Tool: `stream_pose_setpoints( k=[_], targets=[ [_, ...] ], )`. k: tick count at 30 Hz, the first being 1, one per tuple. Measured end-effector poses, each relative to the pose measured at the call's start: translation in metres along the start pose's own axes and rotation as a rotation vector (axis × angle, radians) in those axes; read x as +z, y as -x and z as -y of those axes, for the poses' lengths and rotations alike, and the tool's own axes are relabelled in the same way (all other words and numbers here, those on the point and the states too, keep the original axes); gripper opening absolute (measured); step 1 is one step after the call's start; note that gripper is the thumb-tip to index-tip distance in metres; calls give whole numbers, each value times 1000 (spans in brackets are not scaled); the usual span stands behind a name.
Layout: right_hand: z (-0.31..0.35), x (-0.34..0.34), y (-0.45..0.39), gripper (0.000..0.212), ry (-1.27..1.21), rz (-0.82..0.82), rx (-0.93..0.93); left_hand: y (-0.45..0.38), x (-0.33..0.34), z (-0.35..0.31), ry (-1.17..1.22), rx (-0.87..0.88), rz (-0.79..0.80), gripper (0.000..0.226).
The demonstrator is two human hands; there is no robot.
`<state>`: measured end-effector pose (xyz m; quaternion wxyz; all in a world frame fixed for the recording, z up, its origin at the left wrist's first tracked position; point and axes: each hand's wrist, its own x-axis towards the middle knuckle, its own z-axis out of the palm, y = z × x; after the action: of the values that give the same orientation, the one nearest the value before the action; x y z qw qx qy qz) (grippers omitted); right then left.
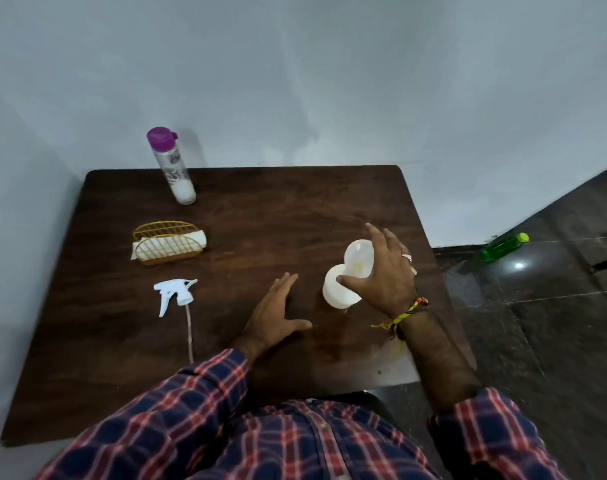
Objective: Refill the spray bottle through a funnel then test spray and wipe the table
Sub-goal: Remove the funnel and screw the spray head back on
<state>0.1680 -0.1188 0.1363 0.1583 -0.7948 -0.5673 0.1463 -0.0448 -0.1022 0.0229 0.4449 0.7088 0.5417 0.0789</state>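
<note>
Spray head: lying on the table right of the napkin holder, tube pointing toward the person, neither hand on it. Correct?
Not quite. The head view shows the spray head lying nearer the person than the napkin holder, not right of it. The rest holds: tube toward the person, neither hand touching it.

Nothing can be read: the purple-capped bottle (172,168) bears a printed label, too blurred to make out.

Table (260,209): purple-capped bottle (172,166), napkin holder (168,247), detached spray head (173,295); left hand (272,315) flat; right hand (385,275) gripping the tilted white bottle (345,277).
</note>
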Motion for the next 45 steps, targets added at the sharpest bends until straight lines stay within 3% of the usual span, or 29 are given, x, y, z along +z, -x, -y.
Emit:
stream_pose_setpoints(
  k=[3,5,9,12,22,28,32,34,41,45],
  targets=[
    [-11,0,-14,104,14,143,-52,-24,12,-35,49,67,27,112],
    [-13,-1,-20,91,17,129,-112,-40,22,-53,77,100,20,109],
    [-23,-5,-28,77,-67,54,-285,-62,41,-72,24,50,18,83],
    [-34,-12,-31,78,-125,112,-358,-64,47,-72,39,28,-15,70],
    [-37,-15,-34,78,-106,105,-400,-61,53,-70,87,21,-53,71],
    [-32,-23,-30,75,-101,126,-337,-60,49,-75,47,42,-38,69],
    [-28,-37,-26,33,-217,-40,-250,-57,43,-68,-23,72,33,101],
    [-26,-41,-26,23,-265,-86,-169,-55,34,-63,-22,42,38,113],
    [4,-32,-39,23,-490,-293,54,-42,-24,-13,-107,-215,-102,106],
    [48,-13,-57,26,-510,-265,96,-45,-63,32,-381,-337,7,117]
  ],
)
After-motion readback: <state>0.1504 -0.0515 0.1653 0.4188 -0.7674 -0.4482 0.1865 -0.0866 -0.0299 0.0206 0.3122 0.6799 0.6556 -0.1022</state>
